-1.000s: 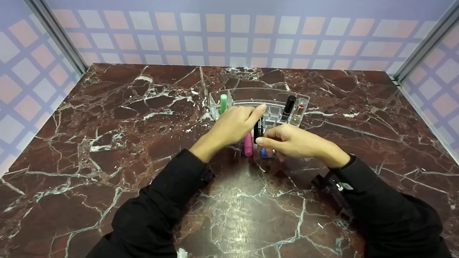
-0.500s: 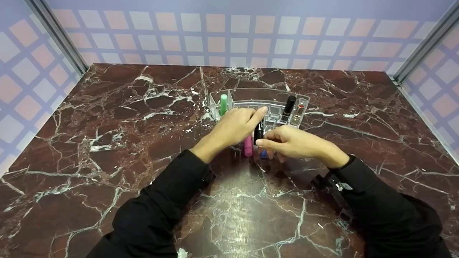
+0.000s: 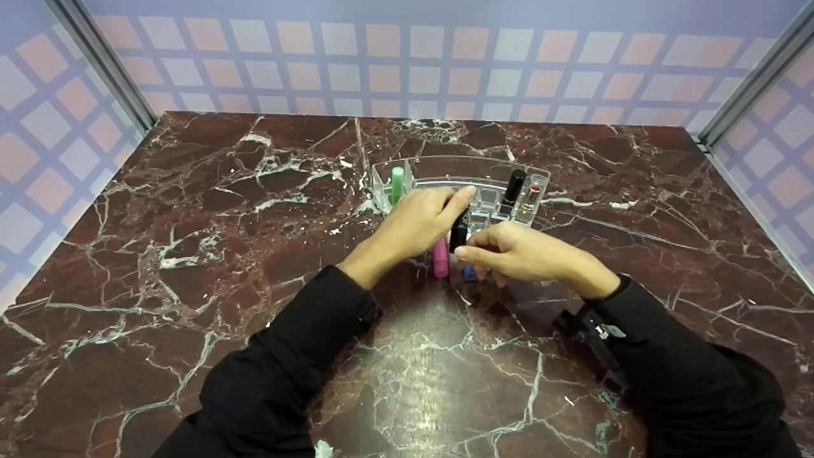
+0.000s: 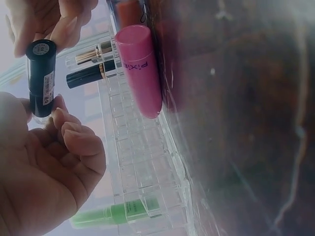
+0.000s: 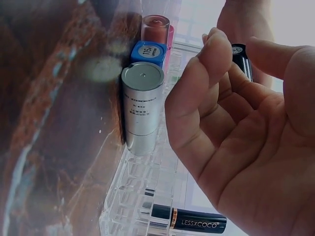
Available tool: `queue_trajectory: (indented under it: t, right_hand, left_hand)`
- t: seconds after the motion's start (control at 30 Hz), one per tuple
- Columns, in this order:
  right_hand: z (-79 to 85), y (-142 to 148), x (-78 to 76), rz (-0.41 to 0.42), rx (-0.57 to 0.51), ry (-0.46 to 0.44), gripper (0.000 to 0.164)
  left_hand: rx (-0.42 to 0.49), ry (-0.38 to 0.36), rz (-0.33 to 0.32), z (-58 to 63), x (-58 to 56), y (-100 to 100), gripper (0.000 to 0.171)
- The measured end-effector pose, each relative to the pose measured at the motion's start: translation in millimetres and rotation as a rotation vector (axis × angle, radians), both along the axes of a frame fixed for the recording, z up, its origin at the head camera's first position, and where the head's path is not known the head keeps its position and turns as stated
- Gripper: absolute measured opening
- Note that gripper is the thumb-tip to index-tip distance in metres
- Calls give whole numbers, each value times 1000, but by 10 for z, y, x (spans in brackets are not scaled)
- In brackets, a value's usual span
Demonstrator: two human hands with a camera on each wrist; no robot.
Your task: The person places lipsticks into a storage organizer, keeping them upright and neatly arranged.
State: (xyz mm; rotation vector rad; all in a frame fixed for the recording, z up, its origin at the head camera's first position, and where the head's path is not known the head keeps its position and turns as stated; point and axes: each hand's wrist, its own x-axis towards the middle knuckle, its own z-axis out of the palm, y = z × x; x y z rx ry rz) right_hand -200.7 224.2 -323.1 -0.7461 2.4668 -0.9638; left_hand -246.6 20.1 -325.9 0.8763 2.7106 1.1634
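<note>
A black lipstick tube point(image 3: 459, 234) with a round label on its end and a white sticker on its side is between my two hands, above the front of a clear acrylic organizer point(image 3: 445, 164). My left hand point(image 3: 416, 219) pinches its far end, where a clear tip shows in the left wrist view. The thumb and fingers of my right hand point(image 3: 524, 251) pinch the near end of the tube. Below the hands are a pink tube point(image 4: 140, 71), a blue-capped lipstick point(image 5: 148, 52), a silver tube point(image 5: 142, 105) and a tube with a clear top point(image 5: 155, 28).
A green tube point(image 3: 397, 184) stands in the organizer's left part. At its right end are a black lipstick with a gold band point(image 3: 514, 186) and a clear-capped red lipstick point(image 3: 530, 198). The organizer stands on a dark red marbled table point(image 3: 191, 254); a checked wall point(image 3: 407, 63) rises behind.
The black lipstick tube turns and shifts slightly between my hands. Both hands stay almost in place, and the organizer with its contents has not moved.
</note>
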Motion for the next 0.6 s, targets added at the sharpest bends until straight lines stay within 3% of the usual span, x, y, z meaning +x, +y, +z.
queue_trajectory:
  t: [0.23,0.37,0.6]
  right_hand:
    - [-12,9,-3,-37,5,0,43]
    - [-6,4,1,-52,16,52,42]
    - [17,12,2,-75,16,96,43]
  left_hand:
    - [86,-48,-16,4,1,-12,49]
    - [124,-64,-29,4,1,-16,48]
    - [92,-46,9,30,11,-15,46]
